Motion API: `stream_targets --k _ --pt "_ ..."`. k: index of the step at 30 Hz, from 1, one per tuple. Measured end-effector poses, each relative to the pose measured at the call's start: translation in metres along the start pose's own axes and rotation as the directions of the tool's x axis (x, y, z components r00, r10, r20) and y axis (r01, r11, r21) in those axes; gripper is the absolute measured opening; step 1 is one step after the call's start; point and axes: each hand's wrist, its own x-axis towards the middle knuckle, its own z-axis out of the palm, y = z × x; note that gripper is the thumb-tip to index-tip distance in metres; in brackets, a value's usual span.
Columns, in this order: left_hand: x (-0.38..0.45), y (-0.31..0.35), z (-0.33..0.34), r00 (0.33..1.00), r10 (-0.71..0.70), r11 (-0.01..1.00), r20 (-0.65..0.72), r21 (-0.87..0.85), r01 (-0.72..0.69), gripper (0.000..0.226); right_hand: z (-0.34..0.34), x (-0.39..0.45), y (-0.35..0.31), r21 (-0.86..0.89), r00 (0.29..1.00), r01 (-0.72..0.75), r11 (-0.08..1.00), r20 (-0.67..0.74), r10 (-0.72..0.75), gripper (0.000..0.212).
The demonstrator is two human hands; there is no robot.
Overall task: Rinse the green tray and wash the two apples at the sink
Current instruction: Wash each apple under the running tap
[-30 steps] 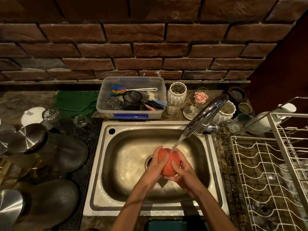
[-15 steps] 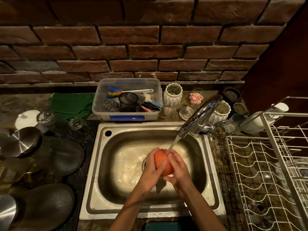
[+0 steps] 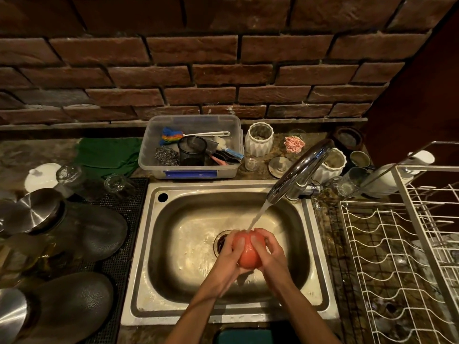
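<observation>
From the head camera, a red apple (image 3: pixel 249 254) sits over the steel sink (image 3: pixel 159 244), just right of the drain (image 3: pixel 221 240), held between both hands. The left hand (image 3: pixel 229 254) cups its left side, fingers close together and curled onto the skin, thumb lying over the top; the right hand (image 3: pixel 269 254) covers the right side the same way, fingers bent around the fruit and thumb pressed on its upper face beside the other thumb. A stream of water (image 3: pixel 259 216) runs from the chrome tap (image 3: pixel 300 170) and lands on the top of the apple. Behind the sink stands a clear plastic tub (image 3: pixel 188 170) holding brushes, a mesh cup and a steel scourer. A green cloth (image 3: pixel 109 155) lies left of the tub. Two white ribbed pots (image 3: pixel 259 139) stand right of it, by the tap. A white wire rack (image 3: pixel 397 264) fills the right counter, and dark lids and glass jars crowd the black mat (image 3: pixel 124 244) on the left.
</observation>
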Motion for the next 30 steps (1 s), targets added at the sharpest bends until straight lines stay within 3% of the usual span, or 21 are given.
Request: stream_targets --k 3,5,6,8,10,12,17,19,22,27,30 --pt "-0.008 -0.001 0.006 0.996 0.089 0.964 0.002 0.251 -0.086 0.045 0.009 0.000 0.004 0.130 0.994 -0.061 0.990 -0.087 0.072 0.023" --pt "-0.010 -0.002 0.008 0.988 0.154 0.905 0.005 0.401 -0.143 0.045 0.011 0.002 0.003 0.288 0.983 -0.158 0.945 -0.047 0.179 0.024" --pt "-0.012 -0.003 0.008 0.989 0.148 0.925 0.001 0.354 -0.139 0.045 0.010 0.003 0.003 0.320 0.979 -0.188 0.929 -0.012 0.202 0.027" --pt "-0.015 -0.001 0.007 0.997 0.071 0.994 -0.017 0.086 -0.069 0.049 0.008 0.004 0.002 0.297 0.982 -0.187 0.937 0.056 0.178 0.035" --pt "-0.015 0.001 0.006 0.999 0.009 0.989 -0.036 -0.148 -0.014 0.043 0.006 0.003 0.002 0.224 0.987 -0.150 0.963 0.095 0.132 0.041" --pt "-0.011 0.005 0.005 0.998 -0.010 0.976 -0.060 -0.218 -0.004 0.033 0.003 0.001 0.003 0.146 0.988 -0.105 0.984 0.128 0.087 0.048" --pt "-0.005 0.018 0.004 0.979 -0.200 0.966 -0.046 -0.179 0.189 0.041 -0.007 0.000 0.003 -0.105 0.982 0.094 0.990 0.173 -0.075 0.051" --pt "-0.004 0.017 0.004 0.989 -0.151 0.972 -0.009 -0.185 0.147 0.042 -0.006 0.001 0.004 -0.155 0.979 0.148 0.977 0.160 -0.123 0.048" --pt "-0.005 0.011 0.006 1.000 -0.027 0.982 -0.009 -0.187 0.025 0.046 0.002 0.004 0.005 -0.114 0.990 0.129 0.985 0.075 -0.121 0.044" --pt "-0.011 0.004 0.008 0.995 0.090 0.993 -0.030 0.077 -0.088 0.059 0.014 0.012 0.002 0.116 0.999 -0.022 0.993 -0.041 0.027 0.045" --pt "-0.010 0.003 0.005 0.996 0.059 0.998 -0.069 -0.023 -0.061 0.063 0.013 0.014 0.002 0.146 0.998 -0.056 0.988 0.016 0.054 0.049"
